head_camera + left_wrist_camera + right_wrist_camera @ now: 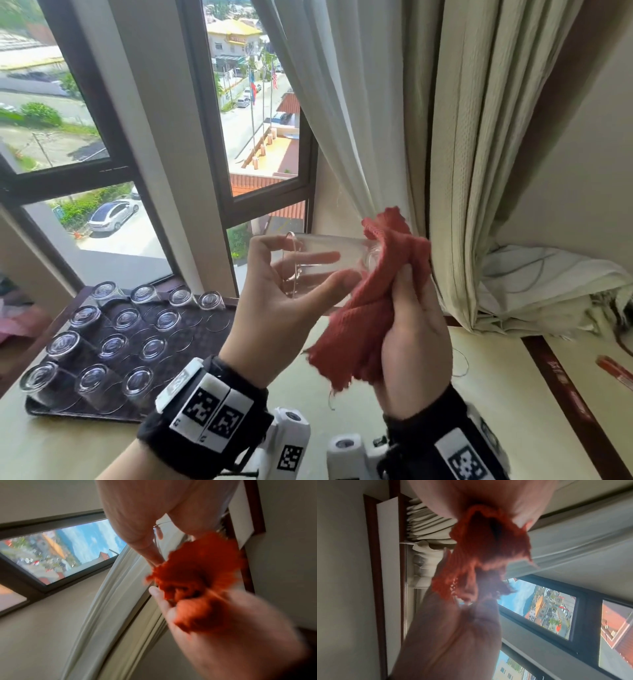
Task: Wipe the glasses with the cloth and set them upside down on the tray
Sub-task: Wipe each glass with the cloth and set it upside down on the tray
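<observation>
The red cloth (370, 301) hides the glass (329, 260) base; both wrist views are motion-blurred.

- The left hand (137, 513) fills the view from 12 o'clock, its fingers reaching down toward the centre.
- A red cloth (197, 568), blurred, sits just past centre toward 3 o'clock — bunched in the right hand (231, 635), which enters from 5 o'clock.
- A glass rim (157, 526) shows faintly between the left fingers.
- A window (60, 550) lies at 9 o'clock, and a pale curtain (120, 601) runs down toward 6 o'clock.
</observation>
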Motion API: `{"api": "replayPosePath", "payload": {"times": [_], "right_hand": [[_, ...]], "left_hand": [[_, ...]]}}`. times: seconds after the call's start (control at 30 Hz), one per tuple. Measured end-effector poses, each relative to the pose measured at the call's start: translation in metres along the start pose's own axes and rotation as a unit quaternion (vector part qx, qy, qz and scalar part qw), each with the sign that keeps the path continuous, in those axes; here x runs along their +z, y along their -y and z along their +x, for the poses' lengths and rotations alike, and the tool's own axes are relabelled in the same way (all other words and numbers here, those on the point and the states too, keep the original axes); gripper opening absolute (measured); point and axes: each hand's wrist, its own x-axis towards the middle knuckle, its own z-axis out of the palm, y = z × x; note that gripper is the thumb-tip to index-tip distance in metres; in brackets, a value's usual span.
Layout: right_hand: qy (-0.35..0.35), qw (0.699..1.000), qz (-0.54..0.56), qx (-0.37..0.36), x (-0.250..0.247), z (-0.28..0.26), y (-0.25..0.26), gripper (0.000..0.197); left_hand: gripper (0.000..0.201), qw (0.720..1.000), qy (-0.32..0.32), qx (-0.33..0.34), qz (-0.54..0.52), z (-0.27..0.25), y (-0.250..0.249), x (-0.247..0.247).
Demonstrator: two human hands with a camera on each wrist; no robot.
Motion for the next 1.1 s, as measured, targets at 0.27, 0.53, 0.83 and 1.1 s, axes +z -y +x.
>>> {"api": "replayPosePath", "payload": {"times": [0.27, 0.53, 0.83, 1.1], "right_hand": [[0.080, 0.987, -0.043, 0.129, -0.025, 0.013, 0.010, 0.040], [0.053, 0.998, -0.034, 0.010, -0.017, 0.015, 0.003, 0.046], [0.115, 0.980, -0.070, 0.147, -0.051, 0.022, -0.005, 0.038], [0.024, 0.993, -0.115, 0.023, -0.053, 0.042, -0.003, 0.054]], "left_hand": [[0.070, 1.000, 0.014, 0.023, 0.007, 0.000, -0.003, 0.003], [0.073, 1.000, -0.012, -0.027, 0.010, -0.008, 0.022, 0.016], [0.082, 0.996, -0.047, -0.016, 0.081, 0.000, 0.035, 0.022], [0.077, 0.950, 0.023, -0.079, 0.300, -0.007, 0.049, 0.027]]}}
